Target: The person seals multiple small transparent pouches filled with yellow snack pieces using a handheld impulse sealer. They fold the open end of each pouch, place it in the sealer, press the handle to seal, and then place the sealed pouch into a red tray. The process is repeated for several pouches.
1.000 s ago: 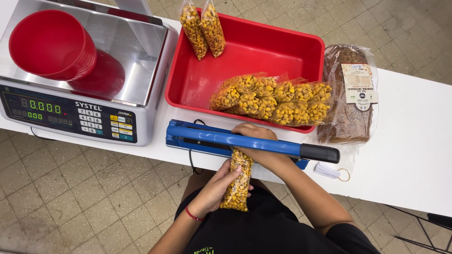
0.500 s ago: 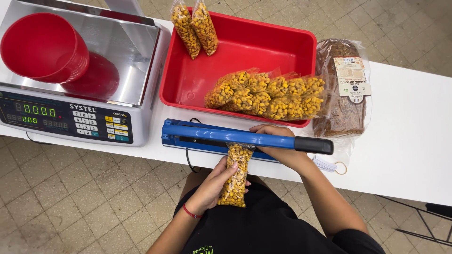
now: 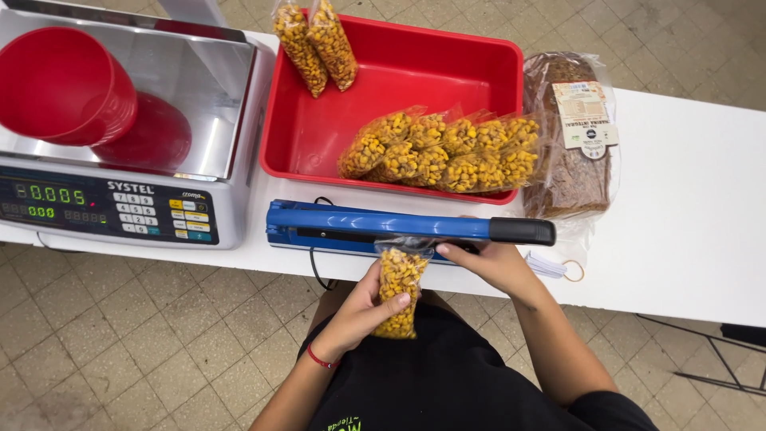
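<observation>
My left hand grips a small clear bag of yellow corn kernels below the table edge, its open top tucked under the bar of a blue heat sealer. My right hand rests against the underside of the sealer near its black handle, fingers pointing toward the bag's top. The sealer bar lies lowered across the front of the white table.
A red tray behind the sealer holds several filled corn bags; two more bags lean on its far left corner. A digital scale with a red bowl stands left. A wrapped dark bread loaf lies right. Tiled floor below.
My right hand slid from on top of the sealer bar to beneath it. The bag has dropped slightly in my left hand, its top still at the sealer.
</observation>
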